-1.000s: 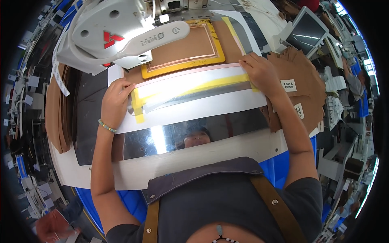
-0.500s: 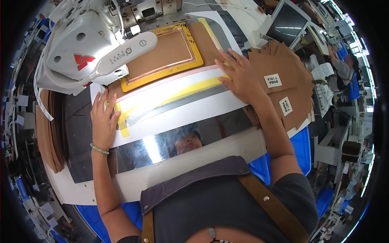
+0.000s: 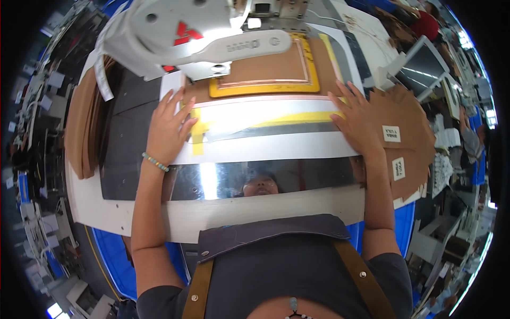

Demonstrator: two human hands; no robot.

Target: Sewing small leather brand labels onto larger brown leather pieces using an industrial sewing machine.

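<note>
My left hand (image 3: 169, 127), with a beaded bracelet at its wrist, lies with fingers spread at the left end of a brown panel (image 3: 328, 66) and a white sheet (image 3: 255, 153). At the other end my right hand (image 3: 361, 121) rests flat, fingertips near the panel's right edge. Strips of yellow tape (image 3: 197, 139) cross the sheet. A yellow frame (image 3: 265, 89) with a copper-coloured inner border lies on the panel. The white sewing machine head (image 3: 159, 37) overhangs the frame's left part and hides some of it. Neither hand grips anything that I can see.
A shiny metal plate (image 3: 313, 178) lies in front of the sheet, on a pale table (image 3: 265, 212). Brown pieces stand stacked on the left (image 3: 79, 125), and more brown pieces with white labels (image 3: 406, 109) fan out on the right. A monitor (image 3: 422, 69) stands beyond them.
The whole view has turned and shifted, so the machine, panel and hands appear further right and straighter. Both hands stay spread at the two ends of the panel.
</note>
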